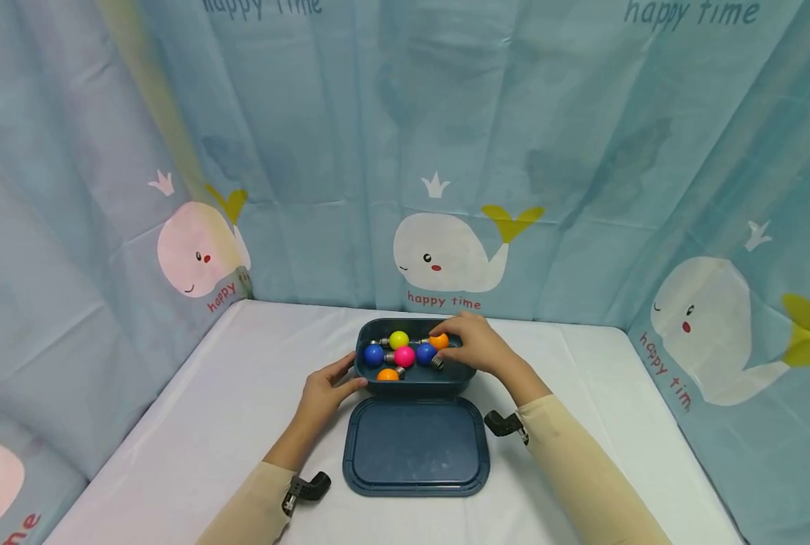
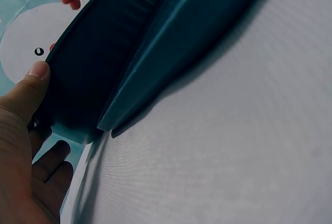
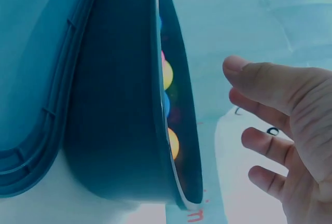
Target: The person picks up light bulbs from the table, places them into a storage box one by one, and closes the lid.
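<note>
A dark blue plastic box (image 1: 412,387) stands on the white table with several small bulbs inside. They include a yellow bulb (image 1: 399,339), a pink bulb (image 1: 405,356), blue bulbs and orange bulbs, with metal screw bases. My left hand (image 1: 326,393) holds the box by its front left corner; in the left wrist view, its thumb (image 2: 37,73) lies against the box edge. Over the box's right side hovers my right hand (image 1: 476,347), near an orange bulb (image 1: 437,342) and a blue bulb (image 1: 425,353). The right wrist view shows its fingers loosely bent, holding nothing.
The box's flat dark blue lid (image 1: 415,448) lies on the white tablecloth (image 1: 241,393), directly in front of the box. A light blue curtain (image 1: 309,250) with printed whales rises behind the table and along both sides. Each wrist carries a small black camera mount (image 1: 306,488).
</note>
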{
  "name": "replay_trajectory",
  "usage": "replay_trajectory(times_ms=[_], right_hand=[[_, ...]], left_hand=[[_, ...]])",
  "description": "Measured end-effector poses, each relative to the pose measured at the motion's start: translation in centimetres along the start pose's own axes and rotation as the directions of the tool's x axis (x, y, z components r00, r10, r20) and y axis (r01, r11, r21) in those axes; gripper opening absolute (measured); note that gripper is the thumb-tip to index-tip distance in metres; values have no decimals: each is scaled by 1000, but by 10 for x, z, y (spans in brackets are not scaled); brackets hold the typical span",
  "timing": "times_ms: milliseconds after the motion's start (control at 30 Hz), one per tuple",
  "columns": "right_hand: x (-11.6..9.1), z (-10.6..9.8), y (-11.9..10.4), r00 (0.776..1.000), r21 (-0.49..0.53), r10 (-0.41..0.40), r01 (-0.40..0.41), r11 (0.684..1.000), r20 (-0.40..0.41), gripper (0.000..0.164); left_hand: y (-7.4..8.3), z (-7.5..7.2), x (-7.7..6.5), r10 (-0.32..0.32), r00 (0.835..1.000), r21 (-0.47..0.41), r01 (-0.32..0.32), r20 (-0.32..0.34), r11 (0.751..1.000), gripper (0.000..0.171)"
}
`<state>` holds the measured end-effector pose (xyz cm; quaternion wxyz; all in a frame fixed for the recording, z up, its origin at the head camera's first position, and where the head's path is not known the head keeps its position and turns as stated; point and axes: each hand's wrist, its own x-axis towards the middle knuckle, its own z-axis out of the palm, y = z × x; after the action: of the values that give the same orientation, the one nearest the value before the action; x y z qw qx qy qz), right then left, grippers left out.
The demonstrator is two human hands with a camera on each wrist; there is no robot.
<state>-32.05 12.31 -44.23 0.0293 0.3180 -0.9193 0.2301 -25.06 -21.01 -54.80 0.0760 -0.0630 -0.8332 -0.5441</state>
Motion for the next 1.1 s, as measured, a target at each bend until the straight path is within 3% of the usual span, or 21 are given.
replay_trajectory(times_ms=[267, 600, 1100], right_hand=[[-24, 2, 1, 998, 20, 22, -21, 1000, -57, 38], [-65, 11, 5, 996, 50, 38, -34, 998, -85, 40], [-116, 18, 13, 972, 100, -17, 41, 994, -236, 45]], left_hand=[[0, 0, 0, 24, 999, 6, -24, -24, 1000, 62], [7, -1, -5, -29, 999, -19, 28, -18, 999, 55], [19, -17, -39, -57, 996, 57, 54, 64, 997, 52]])
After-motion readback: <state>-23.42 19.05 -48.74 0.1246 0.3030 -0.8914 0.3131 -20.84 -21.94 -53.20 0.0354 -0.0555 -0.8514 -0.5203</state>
